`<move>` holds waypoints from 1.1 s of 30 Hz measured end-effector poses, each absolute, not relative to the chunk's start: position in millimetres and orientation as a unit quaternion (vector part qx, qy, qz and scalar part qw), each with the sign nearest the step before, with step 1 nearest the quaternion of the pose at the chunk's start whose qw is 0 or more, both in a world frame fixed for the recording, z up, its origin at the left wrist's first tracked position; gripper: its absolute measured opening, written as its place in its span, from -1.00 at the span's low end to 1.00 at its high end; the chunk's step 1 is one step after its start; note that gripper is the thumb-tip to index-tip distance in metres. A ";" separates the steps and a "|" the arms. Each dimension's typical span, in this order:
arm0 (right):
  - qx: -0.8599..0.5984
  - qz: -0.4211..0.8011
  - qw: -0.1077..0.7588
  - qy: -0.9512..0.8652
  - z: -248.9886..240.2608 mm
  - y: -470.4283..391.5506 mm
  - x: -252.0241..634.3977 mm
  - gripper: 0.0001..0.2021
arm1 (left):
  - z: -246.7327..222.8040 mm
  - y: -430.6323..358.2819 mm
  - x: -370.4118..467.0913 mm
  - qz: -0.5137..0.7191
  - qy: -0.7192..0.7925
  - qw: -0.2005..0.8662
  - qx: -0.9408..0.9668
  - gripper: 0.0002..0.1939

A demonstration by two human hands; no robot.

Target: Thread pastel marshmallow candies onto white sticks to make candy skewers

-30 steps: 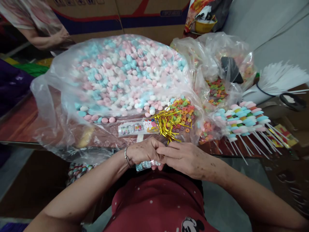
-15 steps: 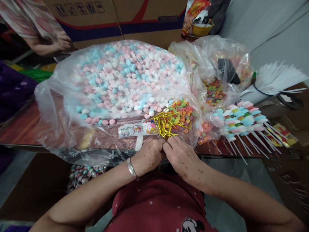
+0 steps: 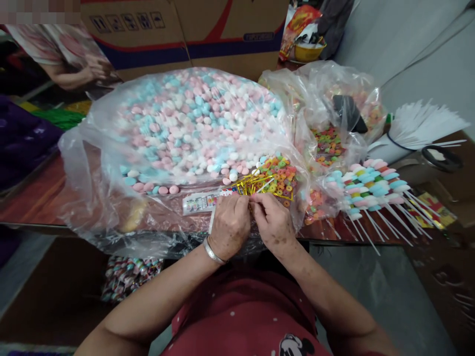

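Note:
My left hand (image 3: 233, 222) and my right hand (image 3: 275, 221) meet at the front edge of the table, fingertips pinched close together. What lies between them is mostly hidden; only a small pink bit shows at the fingertips. Just beyond lies a bunch of gold twist ties (image 3: 245, 184), with a short white stick (image 3: 265, 185) over it. Colourful ring candies (image 3: 284, 175) are heaped behind and to the right. Beside my left hand lies a printed clear packet (image 3: 200, 201), partly covered by that hand.
A big clear bag of pastel marshmallows (image 3: 193, 118) spreads across the table. On the right lie marshmallow skewers (image 3: 371, 185), near a container of white sticks (image 3: 401, 141). A dark phone (image 3: 347, 112) rests on bagged candy. Another person's hands (image 3: 97, 66) are at far left; an open carton (image 3: 55, 291) stands below.
Both hands have moved slightly forward, with fingertips now over the near end of the gold ties. A white stick and a pink bit now show near the fingers.

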State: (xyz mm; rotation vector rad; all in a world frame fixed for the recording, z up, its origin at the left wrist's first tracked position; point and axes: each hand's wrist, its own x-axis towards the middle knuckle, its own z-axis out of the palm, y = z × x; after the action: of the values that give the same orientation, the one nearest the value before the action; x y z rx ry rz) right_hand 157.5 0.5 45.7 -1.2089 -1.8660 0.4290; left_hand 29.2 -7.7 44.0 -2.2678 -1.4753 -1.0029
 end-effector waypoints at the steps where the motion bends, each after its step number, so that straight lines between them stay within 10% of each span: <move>1: -0.480 0.195 0.437 -0.735 45.6 0.3 156.7 -0.85 | 43.5 -6.7 28.4 -0.347 -0.508 0.127 -0.778 -0.76; 26: -0.489 0.008 0.254 -0.834 46.8 -8.6 163.6 -0.81 | 25.5 -6.4 25.2 -0.383 -0.467 0.119 -0.788 -0.84; 33: -0.472 0.020 0.386 -0.793 47.9 -2.4 163.4 -0.78 | 34.0 -7.3 28.7 -0.425 -0.438 0.120 -0.783 -0.81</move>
State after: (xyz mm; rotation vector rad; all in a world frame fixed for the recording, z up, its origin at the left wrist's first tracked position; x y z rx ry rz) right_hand 163.4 -2.4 47.9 -1.2010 -2.0181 0.0513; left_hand 28.7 -7.3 34.0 -2.2883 -1.2803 -1.2412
